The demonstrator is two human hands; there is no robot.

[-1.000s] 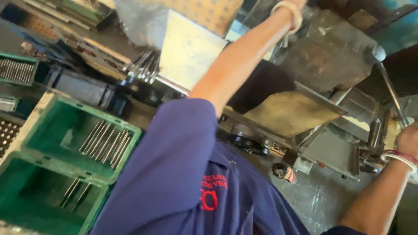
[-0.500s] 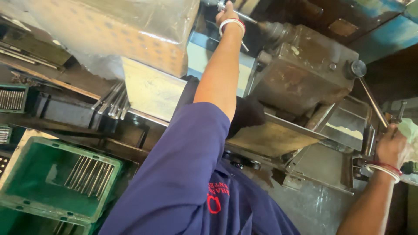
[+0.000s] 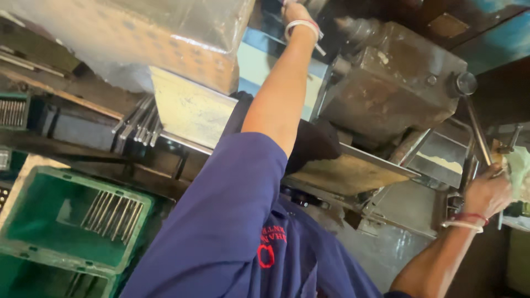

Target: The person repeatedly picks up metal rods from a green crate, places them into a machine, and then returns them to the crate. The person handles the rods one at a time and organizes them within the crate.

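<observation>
Fingers of the right hand (image 3: 488, 193) wrap a thin metal lever rod (image 3: 479, 132) on the grimy grey machine housing (image 3: 386, 88). Left hand (image 3: 295, 12) reaches overhead beside it; its grip cannot be told.

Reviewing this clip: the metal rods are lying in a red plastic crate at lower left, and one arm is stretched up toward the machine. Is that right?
Not quite. The crate holding the metal rods is green, not red, as the head view shows. The rest holds: it sits at lower left, and the left hand is stretched up toward the machine.

A green crate (image 3: 33, 243) holds grey metal rods (image 3: 110, 215), beside a blue sleeve (image 3: 221, 221) with red print.
</observation>
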